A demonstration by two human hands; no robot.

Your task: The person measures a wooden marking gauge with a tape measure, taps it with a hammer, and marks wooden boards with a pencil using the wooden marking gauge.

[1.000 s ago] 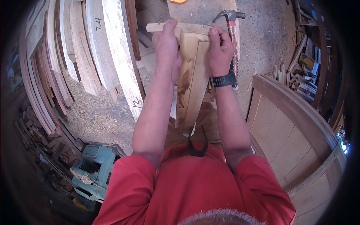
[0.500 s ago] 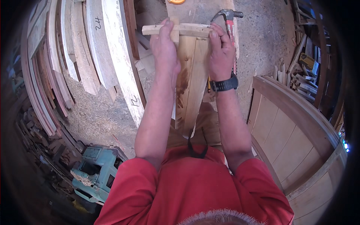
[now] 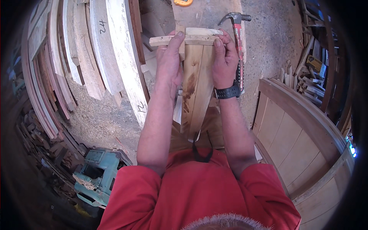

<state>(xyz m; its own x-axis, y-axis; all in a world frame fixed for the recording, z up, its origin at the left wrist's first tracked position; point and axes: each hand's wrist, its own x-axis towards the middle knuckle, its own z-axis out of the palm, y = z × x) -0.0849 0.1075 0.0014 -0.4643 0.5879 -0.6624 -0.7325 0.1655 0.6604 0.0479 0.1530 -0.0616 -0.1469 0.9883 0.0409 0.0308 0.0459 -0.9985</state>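
Fingers (image 3: 227, 38) of the right hand (image 3: 225, 65) and of the left hand (image 3: 168, 65) both closed on a narrow wooden strip (image 3: 199, 40), held crosswise. Left thumb presses on its near face; fingertips behind it mostly hidden. Left end of the strip juts out past the left hand; right end stops at the right thumb, which bears on it. Between the two grips the strip runs bare, spanning the far end of a long tapered board (image 3: 201, 76). Whether strip and board touch: cannot tell. A short wooden block (image 3: 181, 52) stands crossways to the strip, just beside the left thumb, partly covered by that hand. Beyond the strip, a pale wood piece (image 3: 203, 32) lies nearly parallel to it. Board narrows toward the wearer, dark stain along its left portion. Claw hammer (image 3: 237, 32), red handle, on the table (image 3: 209, 15) just right of the right hand. Black watch (image 3: 228, 92) on right wrist. Orange rounded object (image 3: 183, 2) cut off at upper edge.
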